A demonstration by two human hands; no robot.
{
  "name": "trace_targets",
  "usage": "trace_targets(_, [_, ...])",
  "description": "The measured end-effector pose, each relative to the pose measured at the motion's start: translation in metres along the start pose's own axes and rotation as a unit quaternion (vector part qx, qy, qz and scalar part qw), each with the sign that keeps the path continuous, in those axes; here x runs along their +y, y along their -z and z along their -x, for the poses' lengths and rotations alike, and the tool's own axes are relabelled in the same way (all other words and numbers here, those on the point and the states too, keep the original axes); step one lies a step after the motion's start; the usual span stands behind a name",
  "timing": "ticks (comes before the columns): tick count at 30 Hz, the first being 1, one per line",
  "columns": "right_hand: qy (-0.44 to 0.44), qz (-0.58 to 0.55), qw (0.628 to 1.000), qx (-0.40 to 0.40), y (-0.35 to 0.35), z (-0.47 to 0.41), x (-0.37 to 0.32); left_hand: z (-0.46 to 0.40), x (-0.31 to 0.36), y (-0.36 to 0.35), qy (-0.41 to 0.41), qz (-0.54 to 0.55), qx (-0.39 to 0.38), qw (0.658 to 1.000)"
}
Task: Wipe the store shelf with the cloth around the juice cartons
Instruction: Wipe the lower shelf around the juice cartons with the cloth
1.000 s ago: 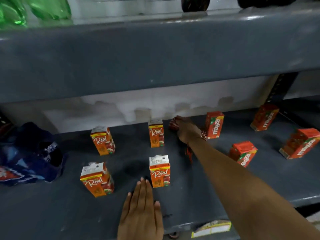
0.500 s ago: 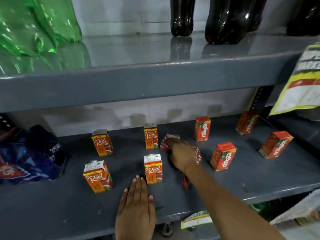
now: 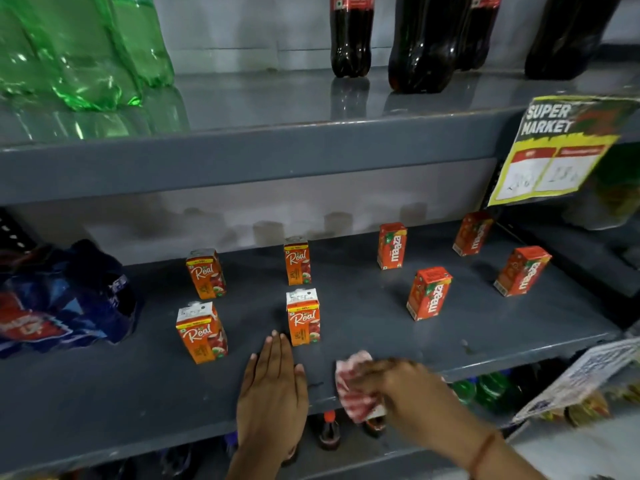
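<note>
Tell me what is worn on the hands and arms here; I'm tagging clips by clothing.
Both hands are bare, without gloves: the left hand and the right hand. No sleeves show on either forearm. The right wrist carries a thin reddish-orange thread band. No band shows on the left wrist.

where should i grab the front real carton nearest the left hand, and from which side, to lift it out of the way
Pinch the front Real carton by its two narrow side faces, near the top, coming straight down from above. It stands upright, with bare shelf on both sides. The left hand lies flat just in front of it, so a frontal approach looks crowded.
</note>
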State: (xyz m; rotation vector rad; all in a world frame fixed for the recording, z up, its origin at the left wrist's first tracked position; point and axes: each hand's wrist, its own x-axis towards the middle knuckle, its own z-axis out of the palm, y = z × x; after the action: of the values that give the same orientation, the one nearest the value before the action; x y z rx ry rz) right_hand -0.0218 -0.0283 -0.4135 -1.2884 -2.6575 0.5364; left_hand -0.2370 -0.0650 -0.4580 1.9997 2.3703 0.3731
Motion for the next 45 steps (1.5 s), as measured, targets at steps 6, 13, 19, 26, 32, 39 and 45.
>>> trace_targets(6, [-0.062,-0.063,0.989,0.12,0.038,-0.015,0.026,0.001,-0.003,-0.002,-0.001,0.009,-0.001,1.0])
trace_targets(13, [-0.082,0.138,0.983,0.09,-0.008,-0.026,0.003,0.004,-0.01,0.002,-0.021,0.02,-0.006,1.0])
trace_targets(19, [-0.026,-0.014,0.996,0.083,-0.012,-0.004,-0.018,0.026,-0.044,0.007,-0.064,0.025,0.011,0.998])
trace_targets(26, [-0.069,-0.121,0.979,0.147,-0.016,-0.003,-0.062,0.061,-0.111,0.035,-0.065,0.01,0.002,0.998])
trace_targets(32, [-0.079,-0.162,0.966,0.186,-0.042,-0.028,-0.128,0.07,-0.176,0.053,-0.031,0.024,0.023,0.999])
trace_targets(39, [-0.107,-0.238,0.901,0.347,-0.034,-0.11,-0.179,0.033,-0.225,0.052,0.02,0.01,-0.005,1.0])
trace_targets(45, [-0.115,-0.245,0.905,0.327,-0.004,-0.209,-0.165,0.023,-0.23,0.046,0.033,-0.011,-0.004,0.999])
